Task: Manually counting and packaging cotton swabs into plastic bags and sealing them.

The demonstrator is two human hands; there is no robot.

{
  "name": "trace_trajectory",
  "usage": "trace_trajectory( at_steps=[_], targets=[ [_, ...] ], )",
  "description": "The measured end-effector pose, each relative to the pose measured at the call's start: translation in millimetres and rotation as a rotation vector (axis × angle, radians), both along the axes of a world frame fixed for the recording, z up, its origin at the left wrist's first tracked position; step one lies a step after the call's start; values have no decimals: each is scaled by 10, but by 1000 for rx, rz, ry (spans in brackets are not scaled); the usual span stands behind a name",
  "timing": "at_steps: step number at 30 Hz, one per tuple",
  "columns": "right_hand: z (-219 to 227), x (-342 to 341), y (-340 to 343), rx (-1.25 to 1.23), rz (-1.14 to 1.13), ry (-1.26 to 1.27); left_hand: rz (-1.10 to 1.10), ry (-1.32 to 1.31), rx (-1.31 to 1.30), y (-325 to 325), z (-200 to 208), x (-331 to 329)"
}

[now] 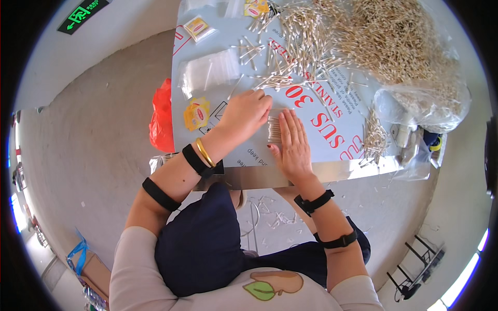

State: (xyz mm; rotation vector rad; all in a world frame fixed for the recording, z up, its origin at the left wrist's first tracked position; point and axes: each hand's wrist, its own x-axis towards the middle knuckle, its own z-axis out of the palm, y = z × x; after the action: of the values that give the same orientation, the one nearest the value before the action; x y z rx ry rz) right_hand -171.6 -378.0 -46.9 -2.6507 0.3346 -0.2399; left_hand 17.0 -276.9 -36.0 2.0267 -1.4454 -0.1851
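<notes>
A small clear bag of cotton swabs (274, 130) lies flat near the front of the table, its swabs lined up side by side. Over its right part rests my right hand (294, 142), palm down with the fingers stretched out. At the bag's upper left corner is my left hand (250, 113), its fingers curled closed. The fingertips are turned away, so what they pinch is hidden; the bag's top edge lies right beside them. Just beyond my hands, loose cotton swabs (277, 82) are scattered across the table.
A large swab heap (399, 39) spills from a clear sack (425, 106) at the far right. Stacked empty clear bags (210, 70), yellow labels (196, 114) and a filled packet (198, 28) lie on the left. A red plastic bag (161, 119) hangs at the table's left edge.
</notes>
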Motion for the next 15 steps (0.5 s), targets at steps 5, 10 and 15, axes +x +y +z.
trace_trajectory(
  at_steps=[5, 10, 15],
  targets=[
    [-73, -89, 19, 21, -125, -144, -52, -75, 65, -14, 32, -54],
    [-5, -48, 17, 74, -181, -161, -135, -219, 172, -79, 70, -97],
    [56, -14, -6, 53, -160, -81, -153, -69, 52, 59, 36, -58]
  ],
)
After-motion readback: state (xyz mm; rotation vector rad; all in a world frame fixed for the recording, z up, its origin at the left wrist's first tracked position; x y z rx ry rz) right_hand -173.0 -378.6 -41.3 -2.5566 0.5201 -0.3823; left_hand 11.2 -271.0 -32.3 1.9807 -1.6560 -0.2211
